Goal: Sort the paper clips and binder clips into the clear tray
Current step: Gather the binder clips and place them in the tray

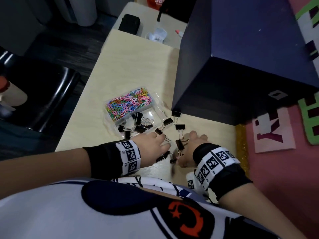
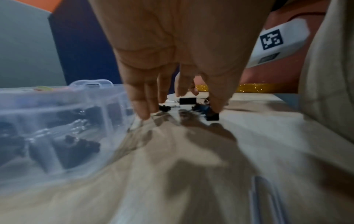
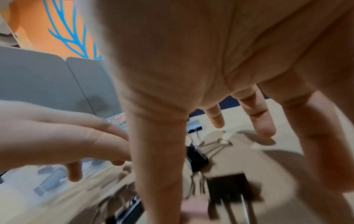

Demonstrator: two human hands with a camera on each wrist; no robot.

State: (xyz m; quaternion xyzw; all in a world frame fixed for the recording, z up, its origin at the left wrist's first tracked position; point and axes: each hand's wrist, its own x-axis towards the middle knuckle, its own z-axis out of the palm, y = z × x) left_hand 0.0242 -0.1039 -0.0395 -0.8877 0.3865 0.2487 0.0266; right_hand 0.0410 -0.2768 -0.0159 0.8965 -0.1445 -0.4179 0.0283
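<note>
The clear tray [image 1: 156,102] sits mid-table; its far compartment holds coloured paper clips [image 1: 127,102] and its near one several black binder clips [image 1: 139,125]. More black binder clips [image 1: 179,126] lie loose on the table to its right. My left hand [image 1: 164,147] reaches down over those nearest me with straight fingers, and its thumb touches one binder clip [image 2: 212,116]. Beside it my right hand [image 1: 188,147] hovers with fingers spread [image 3: 265,128] above a binder clip [image 3: 229,188]. Neither hand holds anything that I can see. The wrist views are blurred.
A tall dark blue box [image 1: 224,57] stands on the pale wooden table [image 1: 138,66] just right of the clips. A black case [image 1: 129,24] and crumpled paper [image 1: 156,35] lie at the far end. A black chair [image 1: 43,95] is left of the table, a pink mat [image 1: 276,169] to the right.
</note>
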